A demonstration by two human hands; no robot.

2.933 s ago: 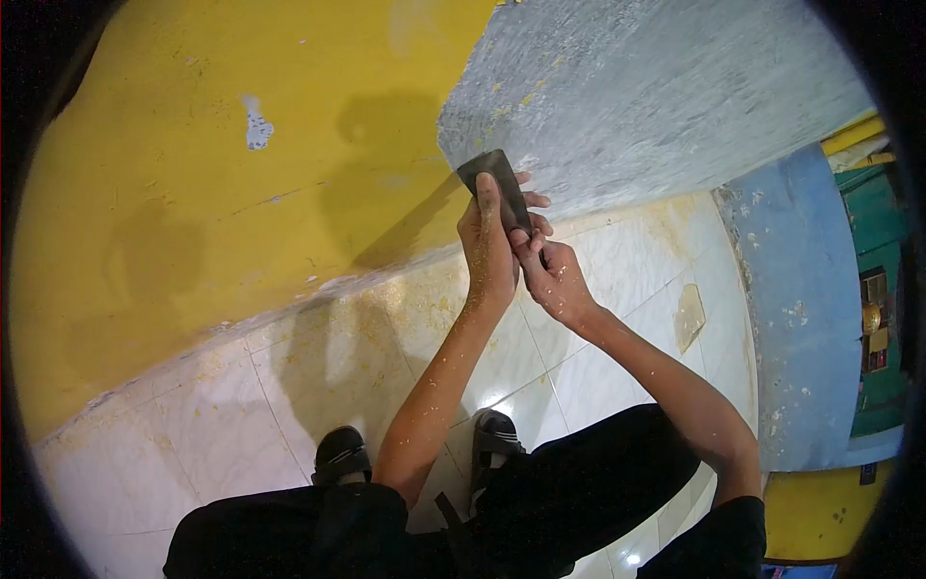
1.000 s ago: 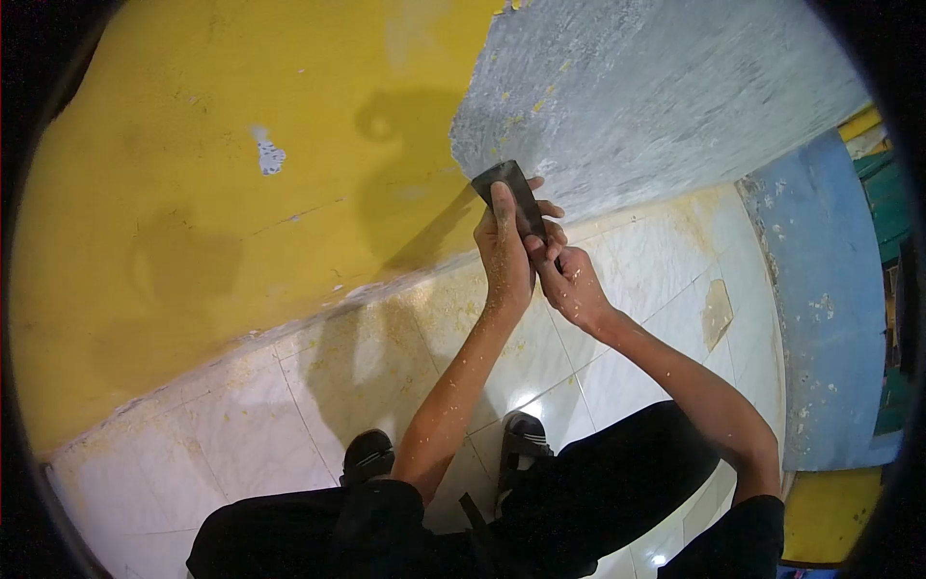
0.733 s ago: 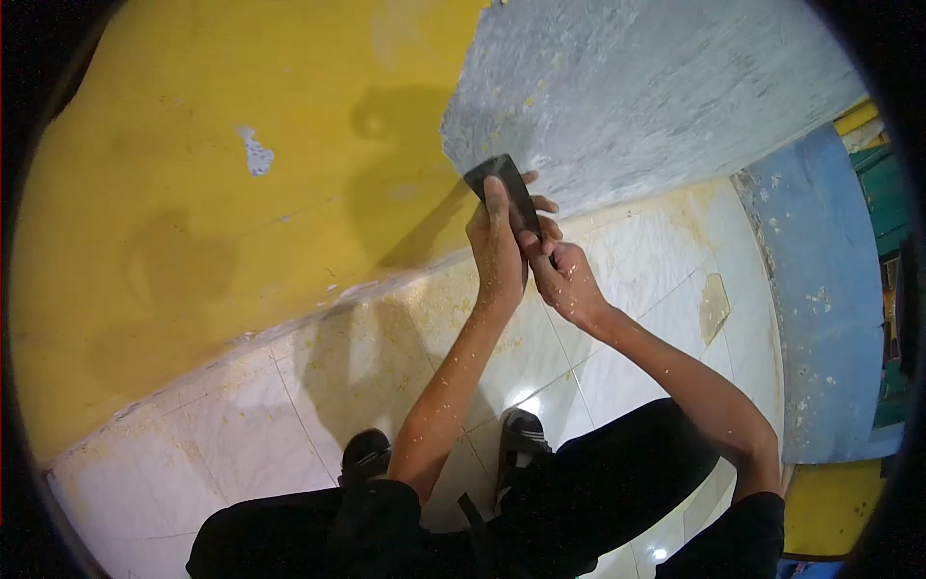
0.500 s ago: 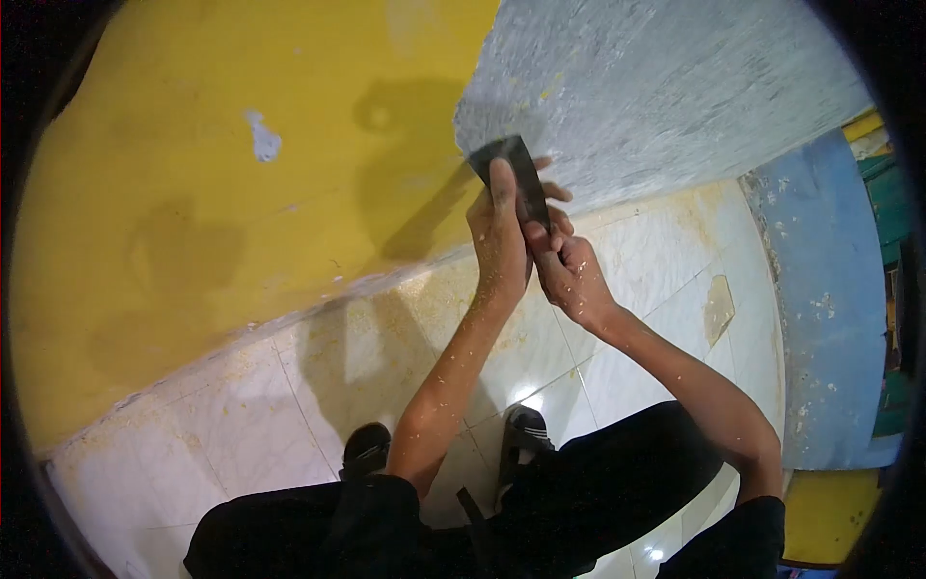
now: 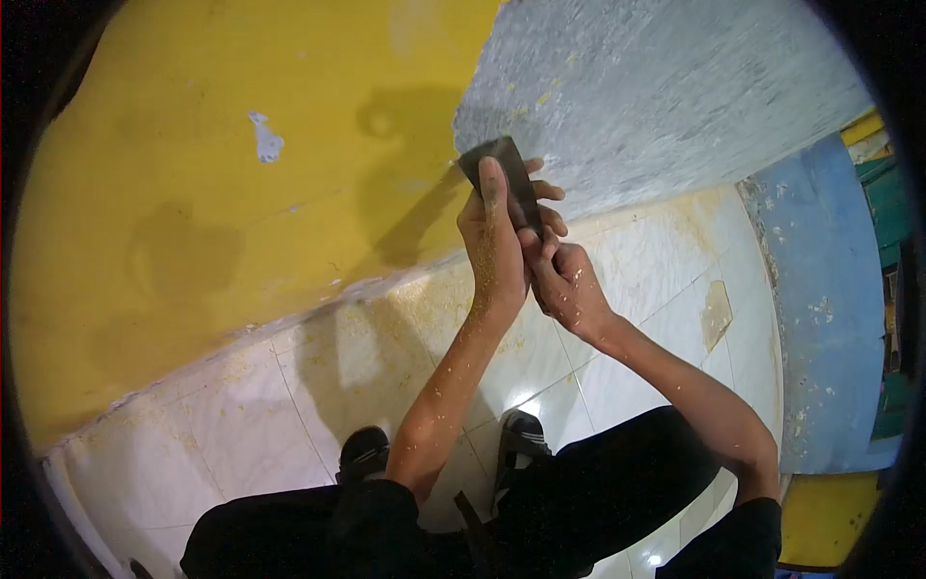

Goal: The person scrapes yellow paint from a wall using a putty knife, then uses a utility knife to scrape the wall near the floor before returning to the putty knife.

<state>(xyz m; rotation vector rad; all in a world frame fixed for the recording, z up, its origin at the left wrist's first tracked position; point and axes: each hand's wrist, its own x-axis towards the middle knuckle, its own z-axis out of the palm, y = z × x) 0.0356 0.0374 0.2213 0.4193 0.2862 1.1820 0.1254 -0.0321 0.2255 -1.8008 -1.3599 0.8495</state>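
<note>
A dark, flat scraper (image 5: 518, 198) has its wide end at the edge between yellow paint (image 5: 318, 212) and bare grey wall (image 5: 627, 106). My left hand (image 5: 495, 241) is closed on its blade, thumb laid along the face and fingers behind it, the fingertips showing past the right side. Lower down, my right hand (image 5: 571, 288) grips the scraper's near end with curled fingers, which hide most of that end. Both hands touch each other there. Small yellow flakes dot my hands and forearms.
Pale floor tiles (image 5: 251, 425) run along the wall's foot, strewn with yellow flakes. A large paint chip (image 5: 716, 315) lies at right, before a blue wall (image 5: 830, 309). My shoes (image 5: 365, 452) are on the tiles below. A grey patch (image 5: 266, 138) breaks the yellow paint.
Both hands and the scraper have shifted slightly left, and the blade's wide end sits a little further left against the paint edge. The grip looks the same.
</note>
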